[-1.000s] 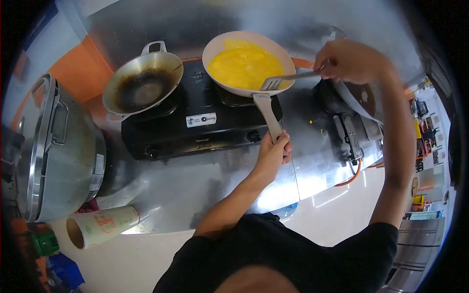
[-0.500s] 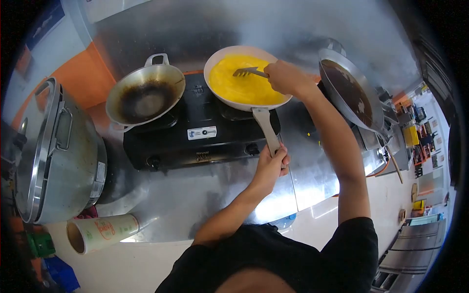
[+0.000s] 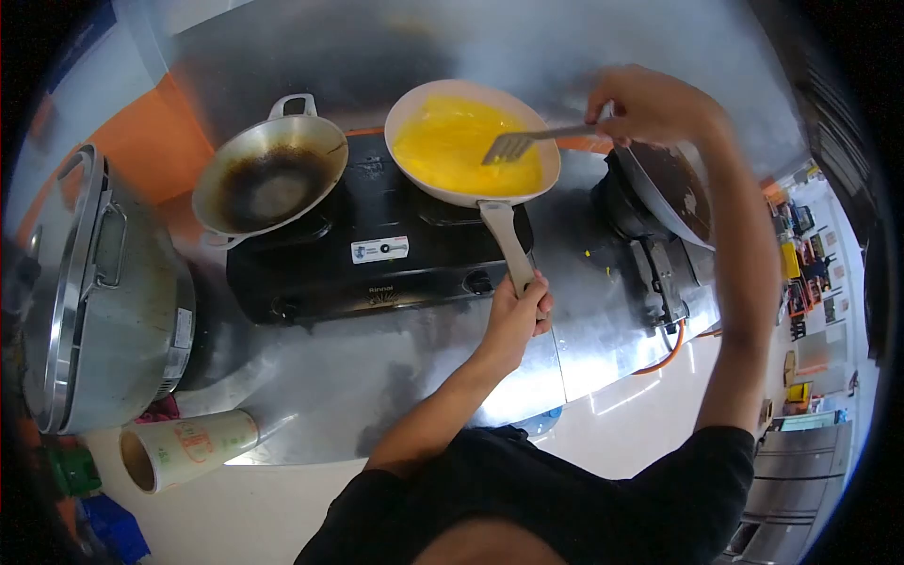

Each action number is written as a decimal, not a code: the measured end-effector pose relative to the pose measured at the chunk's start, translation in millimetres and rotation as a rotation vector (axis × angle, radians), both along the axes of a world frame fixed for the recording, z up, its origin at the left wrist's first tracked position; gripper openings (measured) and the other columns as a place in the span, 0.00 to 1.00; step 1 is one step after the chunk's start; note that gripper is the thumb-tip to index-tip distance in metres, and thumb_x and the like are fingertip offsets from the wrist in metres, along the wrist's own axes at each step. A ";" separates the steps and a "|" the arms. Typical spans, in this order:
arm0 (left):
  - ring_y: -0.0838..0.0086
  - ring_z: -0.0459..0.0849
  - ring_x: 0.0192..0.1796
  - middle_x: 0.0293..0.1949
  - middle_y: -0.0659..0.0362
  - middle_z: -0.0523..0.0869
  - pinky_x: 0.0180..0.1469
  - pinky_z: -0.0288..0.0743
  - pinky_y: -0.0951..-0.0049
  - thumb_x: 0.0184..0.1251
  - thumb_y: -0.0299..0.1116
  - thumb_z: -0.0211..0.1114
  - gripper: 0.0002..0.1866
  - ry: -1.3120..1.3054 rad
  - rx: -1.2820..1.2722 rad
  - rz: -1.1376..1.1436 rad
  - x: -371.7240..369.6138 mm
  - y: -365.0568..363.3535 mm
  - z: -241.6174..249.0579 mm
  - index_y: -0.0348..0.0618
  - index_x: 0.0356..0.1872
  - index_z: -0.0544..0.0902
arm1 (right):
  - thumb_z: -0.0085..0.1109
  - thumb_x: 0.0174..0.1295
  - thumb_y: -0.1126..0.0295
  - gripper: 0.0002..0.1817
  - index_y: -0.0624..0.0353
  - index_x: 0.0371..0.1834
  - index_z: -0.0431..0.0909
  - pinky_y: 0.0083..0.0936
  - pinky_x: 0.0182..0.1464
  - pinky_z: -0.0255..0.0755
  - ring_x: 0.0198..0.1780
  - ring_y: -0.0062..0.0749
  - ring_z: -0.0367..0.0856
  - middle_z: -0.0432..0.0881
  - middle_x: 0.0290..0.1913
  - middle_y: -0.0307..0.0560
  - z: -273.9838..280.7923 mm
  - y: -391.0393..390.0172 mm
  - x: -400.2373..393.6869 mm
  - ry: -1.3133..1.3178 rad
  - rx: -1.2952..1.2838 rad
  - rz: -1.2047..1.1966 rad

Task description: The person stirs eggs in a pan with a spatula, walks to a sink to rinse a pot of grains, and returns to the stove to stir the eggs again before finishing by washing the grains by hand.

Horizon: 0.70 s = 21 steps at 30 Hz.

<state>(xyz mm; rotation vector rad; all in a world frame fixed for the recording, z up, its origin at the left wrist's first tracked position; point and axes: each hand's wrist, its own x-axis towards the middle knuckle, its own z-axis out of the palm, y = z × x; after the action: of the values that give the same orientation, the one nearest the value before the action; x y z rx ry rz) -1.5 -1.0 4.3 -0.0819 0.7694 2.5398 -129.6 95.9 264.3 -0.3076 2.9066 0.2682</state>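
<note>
My left hand (image 3: 517, 316) is wrapped round the beige handle of a frying pan (image 3: 556, 162) on the right burner of a black gas stove (image 3: 330, 282). Yellow liquid egg (image 3: 443, 141) spreads over the pan's bottom, paler and streaked toward its far left. In my right hand (image 3: 650, 105) is a slotted spatula (image 3: 513, 145), gripped by its handle end out to the right of the pan. Its blade hangs tilted over the right half of the egg.
A browned wok (image 3: 278, 184) sits on the left burner. At right, a large pan of dark liquid (image 3: 670, 179) rests on another burner (image 3: 659, 282), partly behind my right arm. Far left are a big lidded metal pot (image 3: 122, 311) and a paper cup (image 3: 193, 450) on its side.
My right hand has moved right and up, drawing the spatula from the egg's middle toward the pan's right side. The left hand keeps its hold, and the pan is slightly tipped.
</note>
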 end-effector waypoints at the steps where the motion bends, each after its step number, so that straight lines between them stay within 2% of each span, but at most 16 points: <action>1: 0.85 0.65 0.21 0.23 0.64 0.70 0.18 0.56 0.82 0.68 0.30 0.54 0.05 -0.014 0.002 0.017 -0.4 0.4 0.4 0.47 0.37 0.66 | 0.59 0.55 0.70 0.09 0.61 0.37 0.81 0.25 0.30 0.74 0.21 0.28 0.79 0.81 0.30 0.45 3.0 -0.9 7.7 -0.047 0.073 -0.016; 5: 0.85 0.65 0.22 0.23 0.64 0.69 0.18 0.55 0.82 0.68 0.30 0.53 0.05 -0.012 -0.028 -0.016 -1.0 -0.2 -0.4 0.47 0.37 0.66 | 0.59 0.56 0.69 0.10 0.60 0.39 0.81 0.28 0.35 0.74 0.28 0.31 0.80 0.81 0.31 0.45 -25.3 12.1 17.5 -0.218 0.031 0.042; 7: 0.85 0.65 0.23 0.23 0.64 0.69 0.18 0.55 0.82 0.68 0.30 0.53 0.05 -0.022 -0.009 -0.008 -1.7 -0.8 1.2 0.47 0.37 0.66 | 0.58 0.56 0.68 0.10 0.57 0.41 0.81 0.32 0.43 0.72 0.39 0.37 0.80 0.81 0.34 0.48 -49.1 4.9 16.0 -0.175 0.084 0.136; 8: 0.85 0.65 0.23 0.23 0.64 0.69 0.18 0.55 0.82 0.68 0.30 0.53 0.05 -0.016 -0.009 -0.007 -1.7 -1.4 0.5 0.47 0.37 0.66 | 0.58 0.56 0.68 0.10 0.57 0.41 0.81 0.32 0.43 0.72 0.39 0.37 0.80 0.81 0.34 0.48 -61.8 9.5 11.9 -0.170 0.085 0.137; 10: 0.85 0.66 0.24 0.24 0.65 0.68 0.18 0.55 0.82 0.68 0.30 0.53 0.05 0.000 0.000 -0.042 -2.8 -2.4 -1.9 0.47 0.37 0.66 | 0.56 0.58 0.67 0.10 0.54 0.42 0.81 0.36 0.50 0.69 0.47 0.44 0.77 0.80 0.37 0.52 -87.6 18.1 0.3 0.039 0.036 0.190; 13: 0.85 0.66 0.25 0.26 0.65 0.68 0.18 0.55 0.82 0.68 0.30 0.53 0.05 0.011 0.002 -0.059 -3.1 -3.3 -1.5 0.47 0.37 0.66 | 0.54 0.58 0.67 0.10 0.54 0.41 0.81 0.39 0.49 0.69 0.48 0.48 0.76 0.79 0.38 0.55 -109.3 14.9 -19.1 0.058 -0.021 0.092; 16: 0.85 0.66 0.25 0.25 0.65 0.69 0.18 0.55 0.82 0.68 0.30 0.53 0.05 -0.002 0.025 -0.042 -3.1 -1.1 -2.7 0.48 0.37 0.66 | 0.53 0.58 0.68 0.11 0.56 0.41 0.80 0.42 0.49 0.69 0.47 0.50 0.76 0.80 0.39 0.58 -116.6 0.9 -24.3 0.138 -0.040 0.106; 21: 0.85 0.66 0.24 0.25 0.64 0.69 0.18 0.56 0.82 0.69 0.31 0.54 0.05 0.010 0.006 -0.019 -2.0 -2.2 -2.4 0.48 0.37 0.66 | 0.52 0.55 0.70 0.12 0.57 0.42 0.80 0.42 0.47 0.71 0.45 0.51 0.78 0.80 0.40 0.60 -150.0 1.8 -71.4 0.159 -0.144 0.119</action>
<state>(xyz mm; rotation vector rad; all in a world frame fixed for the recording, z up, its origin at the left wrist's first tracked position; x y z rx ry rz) -3.5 -3.2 2.0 -0.0600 0.7626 2.5267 -201.0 97.7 114.4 -0.5053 3.0761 0.1050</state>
